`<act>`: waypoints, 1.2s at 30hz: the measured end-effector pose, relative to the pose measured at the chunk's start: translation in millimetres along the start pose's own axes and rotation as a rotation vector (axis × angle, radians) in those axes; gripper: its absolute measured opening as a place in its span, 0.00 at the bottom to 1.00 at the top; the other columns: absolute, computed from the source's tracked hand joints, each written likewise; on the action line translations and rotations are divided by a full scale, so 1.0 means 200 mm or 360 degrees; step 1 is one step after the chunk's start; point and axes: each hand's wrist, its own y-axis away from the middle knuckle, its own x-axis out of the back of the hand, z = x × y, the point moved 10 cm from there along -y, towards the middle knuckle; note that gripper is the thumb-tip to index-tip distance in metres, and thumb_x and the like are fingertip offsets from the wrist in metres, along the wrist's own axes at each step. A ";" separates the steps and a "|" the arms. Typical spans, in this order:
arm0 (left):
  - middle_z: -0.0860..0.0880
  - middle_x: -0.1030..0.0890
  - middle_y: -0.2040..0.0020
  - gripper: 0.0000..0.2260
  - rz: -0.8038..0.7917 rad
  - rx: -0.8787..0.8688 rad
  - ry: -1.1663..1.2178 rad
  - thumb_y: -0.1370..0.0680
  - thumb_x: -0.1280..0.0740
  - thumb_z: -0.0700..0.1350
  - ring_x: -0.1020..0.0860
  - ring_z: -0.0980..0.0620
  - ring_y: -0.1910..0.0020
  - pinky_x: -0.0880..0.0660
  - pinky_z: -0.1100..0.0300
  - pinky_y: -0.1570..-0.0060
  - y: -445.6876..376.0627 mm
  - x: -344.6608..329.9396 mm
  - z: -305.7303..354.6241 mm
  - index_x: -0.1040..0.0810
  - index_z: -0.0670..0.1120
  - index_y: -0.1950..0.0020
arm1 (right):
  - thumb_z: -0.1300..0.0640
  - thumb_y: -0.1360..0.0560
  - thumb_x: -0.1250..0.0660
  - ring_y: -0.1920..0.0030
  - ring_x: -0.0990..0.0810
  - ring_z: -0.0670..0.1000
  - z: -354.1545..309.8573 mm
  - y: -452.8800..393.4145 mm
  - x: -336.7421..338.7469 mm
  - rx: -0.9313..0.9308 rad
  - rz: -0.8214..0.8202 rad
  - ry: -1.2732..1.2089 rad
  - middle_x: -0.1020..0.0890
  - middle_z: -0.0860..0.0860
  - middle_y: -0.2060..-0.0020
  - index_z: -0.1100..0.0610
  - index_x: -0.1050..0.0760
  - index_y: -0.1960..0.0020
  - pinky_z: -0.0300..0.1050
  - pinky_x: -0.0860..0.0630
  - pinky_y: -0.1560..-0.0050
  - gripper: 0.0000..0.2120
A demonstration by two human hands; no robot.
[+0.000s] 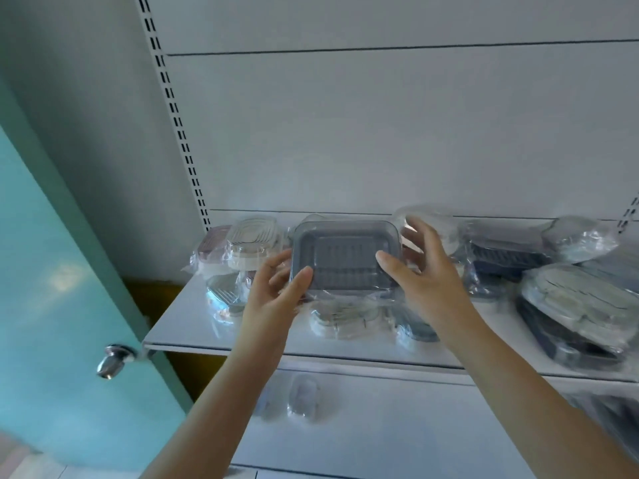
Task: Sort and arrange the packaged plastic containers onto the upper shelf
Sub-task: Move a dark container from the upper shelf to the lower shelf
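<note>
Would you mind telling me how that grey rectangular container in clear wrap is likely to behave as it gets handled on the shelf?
The grey container probably stays stiff, since its edges look straight between the left hand and the right hand. Its glossy, loose wrap may make it slippery. It looks thin and empty, so likely light, and it could slide off the wrapped packs beneath.

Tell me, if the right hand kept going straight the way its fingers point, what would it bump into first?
Probably the clear wrapped pack standing at the back of the shelf. The right hand points up and away, with its fingers already almost on that pack. Depth is hard to judge here.
</note>
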 end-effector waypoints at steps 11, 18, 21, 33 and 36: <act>0.46 0.19 0.51 0.31 0.0005 0.0157 -0.0322 0.33 0.22 0.61 0.19 0.52 0.52 0.22 0.63 0.55 0.33 0.78 0.06 0.19 0.43 0.38 | 0.45 0.31 0.26 0.45 0.15 0.51 0.06 0.41 -0.83 -0.0433 -0.1354 -0.0088 0.15 0.51 0.45 0.51 0.23 0.36 0.46 0.18 0.47 0.26; 0.44 0.17 0.44 0.25 0.0036 0.0668 -0.0428 0.28 0.29 0.66 0.18 0.46 0.46 0.21 0.52 0.44 0.55 1.11 -0.50 0.17 0.50 0.40 | 0.46 0.25 0.28 0.47 0.16 0.51 0.49 0.74 -1.16 -0.0742 -0.1612 0.0012 0.16 0.52 0.44 0.53 0.23 0.37 0.47 0.17 0.51 0.20; 0.43 0.18 0.40 0.21 0.0102 0.1011 -0.0501 0.21 0.38 0.61 0.17 0.44 0.45 0.20 0.52 0.44 0.61 1.23 -0.87 0.20 0.48 0.37 | 0.43 0.27 0.27 0.47 0.16 0.52 0.84 0.82 -1.16 -0.0990 -0.1452 0.0027 0.17 0.53 0.44 0.54 0.23 0.37 0.45 0.17 0.53 0.24; 0.40 0.28 0.29 0.23 -0.0477 0.1047 -0.1776 0.18 0.37 0.54 0.25 0.41 0.33 0.28 0.46 0.32 0.40 1.02 -2.03 0.33 0.47 0.24 | 0.48 0.22 0.29 0.55 0.19 0.53 2.36 0.79 -0.77 -0.1726 -0.0215 -0.0132 0.20 0.54 0.48 0.61 0.27 0.37 0.43 0.17 0.55 0.21; 0.38 0.30 0.28 0.25 -0.0664 0.0997 -0.2001 0.18 0.37 0.53 0.25 0.39 0.34 0.28 0.45 0.33 0.37 0.94 -2.27 0.35 0.47 0.23 | 0.49 0.22 0.32 0.53 0.18 0.54 2.58 0.73 -0.69 -0.1679 -0.0135 0.0048 0.20 0.55 0.48 0.59 0.28 0.40 0.45 0.19 0.57 0.17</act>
